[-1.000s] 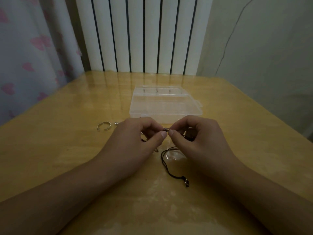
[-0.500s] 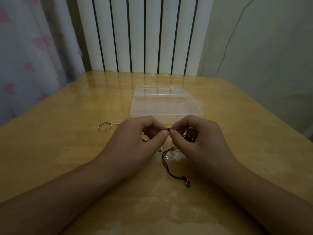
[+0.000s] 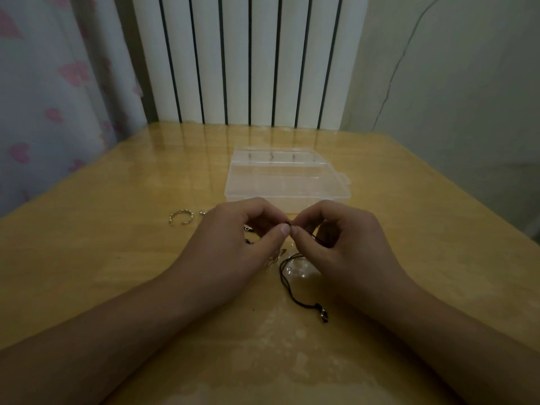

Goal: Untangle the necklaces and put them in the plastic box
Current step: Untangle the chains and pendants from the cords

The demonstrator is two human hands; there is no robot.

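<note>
A black cord necklace (image 3: 287,285) trails over the wooden table toward me and ends in a small dark pendant (image 3: 323,314). My left hand (image 3: 233,238) and my right hand (image 3: 344,241) meet fingertip to fingertip just above the table, and both pinch the same bit of black cord between thumb and forefinger. Bits of a thin silver chain (image 3: 274,257) peek out under my left hand; the rest is hidden. The clear plastic box (image 3: 286,176) lies closed right behind my hands.
A silver open bangle (image 3: 181,216) lies on the table (image 3: 102,258) to the left of my left hand, with a small silver piece (image 3: 202,212) beside it. A radiator, a heart-print curtain and a wall border the table's far edges.
Both hands stay nearly in place, pinching the cord; the fingertips have shifted only slightly. The trailing cord and pendant have not moved.
</note>
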